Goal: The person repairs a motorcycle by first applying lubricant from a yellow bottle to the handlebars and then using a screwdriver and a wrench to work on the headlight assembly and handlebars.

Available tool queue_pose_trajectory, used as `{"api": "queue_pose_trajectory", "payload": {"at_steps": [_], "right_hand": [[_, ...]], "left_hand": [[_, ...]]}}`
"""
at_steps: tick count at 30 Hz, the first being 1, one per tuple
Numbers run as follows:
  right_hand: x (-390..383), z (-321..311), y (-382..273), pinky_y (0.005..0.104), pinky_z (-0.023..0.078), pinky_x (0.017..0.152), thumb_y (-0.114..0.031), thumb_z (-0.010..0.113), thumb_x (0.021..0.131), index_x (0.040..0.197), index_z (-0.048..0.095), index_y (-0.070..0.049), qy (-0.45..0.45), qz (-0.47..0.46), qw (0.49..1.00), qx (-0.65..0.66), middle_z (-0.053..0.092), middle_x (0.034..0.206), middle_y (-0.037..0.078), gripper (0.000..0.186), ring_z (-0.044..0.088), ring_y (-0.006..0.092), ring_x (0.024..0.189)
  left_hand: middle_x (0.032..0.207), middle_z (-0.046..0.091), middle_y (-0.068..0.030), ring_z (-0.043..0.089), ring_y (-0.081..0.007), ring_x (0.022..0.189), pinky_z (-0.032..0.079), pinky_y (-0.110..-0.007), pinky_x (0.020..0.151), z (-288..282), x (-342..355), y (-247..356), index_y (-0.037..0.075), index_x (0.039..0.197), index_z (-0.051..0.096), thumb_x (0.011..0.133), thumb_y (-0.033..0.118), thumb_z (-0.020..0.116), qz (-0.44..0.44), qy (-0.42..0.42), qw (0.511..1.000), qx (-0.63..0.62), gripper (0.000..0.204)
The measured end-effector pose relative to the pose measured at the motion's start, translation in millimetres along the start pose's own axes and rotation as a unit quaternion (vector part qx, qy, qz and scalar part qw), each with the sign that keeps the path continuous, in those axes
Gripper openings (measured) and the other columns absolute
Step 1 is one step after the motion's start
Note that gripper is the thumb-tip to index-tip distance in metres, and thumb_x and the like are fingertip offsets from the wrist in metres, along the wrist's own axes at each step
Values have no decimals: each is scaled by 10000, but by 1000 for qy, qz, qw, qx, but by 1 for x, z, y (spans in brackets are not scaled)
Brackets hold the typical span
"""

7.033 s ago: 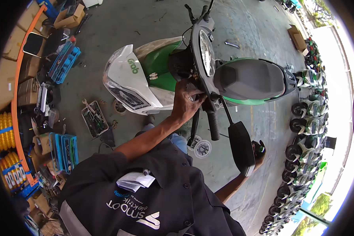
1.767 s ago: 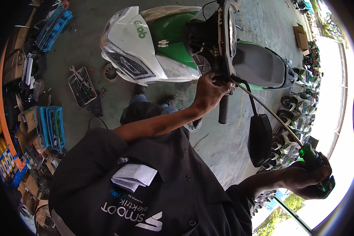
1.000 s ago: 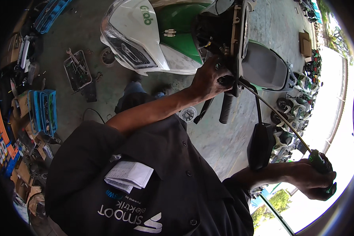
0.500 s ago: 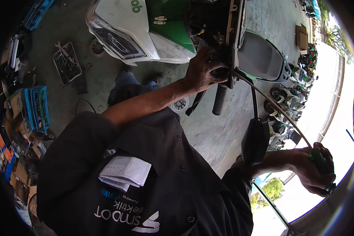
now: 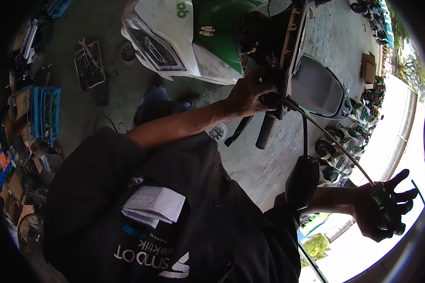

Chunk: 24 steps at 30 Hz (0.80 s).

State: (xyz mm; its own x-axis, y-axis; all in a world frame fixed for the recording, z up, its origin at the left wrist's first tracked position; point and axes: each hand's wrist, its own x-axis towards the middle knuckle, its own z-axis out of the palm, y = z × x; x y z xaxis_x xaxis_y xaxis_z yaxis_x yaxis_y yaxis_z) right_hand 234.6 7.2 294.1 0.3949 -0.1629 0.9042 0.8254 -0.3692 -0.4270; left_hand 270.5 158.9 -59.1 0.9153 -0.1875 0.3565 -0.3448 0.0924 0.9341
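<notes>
My left hand point(image 5: 251, 95) is closed round a black part at the scooter's handlebar point(image 5: 267, 132), beside a dark panel seen edge-on point(image 5: 292, 56). Its fingertips are partly hidden in shadow. In my right hand point(image 5: 380, 212) rests the dark green handle of a long-shafted screwdriver point(image 5: 349, 154). Its handle lies against the palm while several fingers stretch away from it. The shaft runs up and left to the edge of the panel near my left hand; the tip itself is hidden. The white and green scooter body point(image 5: 217, 42) stands ahead.
A black mirror point(image 5: 303, 181) on its stalk hangs between my forearms. Behind the panel is the grey seat point(image 5: 318, 87). On the floor at left lie a tray of tools point(image 5: 89, 66) and a blue crate point(image 5: 45, 115). Parked scooters point(image 5: 349, 137) line the right side.
The fingers of my right hand have loosened from round the screwdriver handle and spread out. My left hand keeps its hold. The scooter sits slightly farther right and lower in the view.
</notes>
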Motion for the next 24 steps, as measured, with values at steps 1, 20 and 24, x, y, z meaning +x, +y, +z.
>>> {"api": "queue_pose_trajectory", "payload": {"at_steps": [1, 20, 24], "right_hand": [[-5, 7, -2, 857, 323, 971, -470, 432, 938, 1006, 646, -141, 6, 19, 1000, 16, 589, 1159, 221, 398, 520, 465, 1248], [71, -6, -113, 373, 565, 826, -273, 546, 1028, 1111, 709, -18, -504, 97, 601, -613, 653, 1202, 183, 314, 640, 258, 1007], [91, 20, -107, 377, 526, 881, -430, 586, 996, 1240, 635, 30, -636, 123, 516, -560, 628, 1273, 166, 523, 651, 278, 1004]], "left_hand": [[1213, 536, -140, 626, -328, 1098, 597, -412, 885, -1, 0, 0, 163, 964, 730, 623, 240, 934, -1, 3, 1000, 3, 404], [1214, 520, -138, 632, -324, 1096, 608, -419, 891, -5, 6, 2, 160, 1027, 699, 639, 193, 925, 41, -9, 999, 10, 451], [1160, 579, -94, 606, -302, 1104, 590, -426, 887, -8, 4, 3, 185, 1011, 710, 633, 183, 913, 22, -8, 1000, 9, 429]]}}
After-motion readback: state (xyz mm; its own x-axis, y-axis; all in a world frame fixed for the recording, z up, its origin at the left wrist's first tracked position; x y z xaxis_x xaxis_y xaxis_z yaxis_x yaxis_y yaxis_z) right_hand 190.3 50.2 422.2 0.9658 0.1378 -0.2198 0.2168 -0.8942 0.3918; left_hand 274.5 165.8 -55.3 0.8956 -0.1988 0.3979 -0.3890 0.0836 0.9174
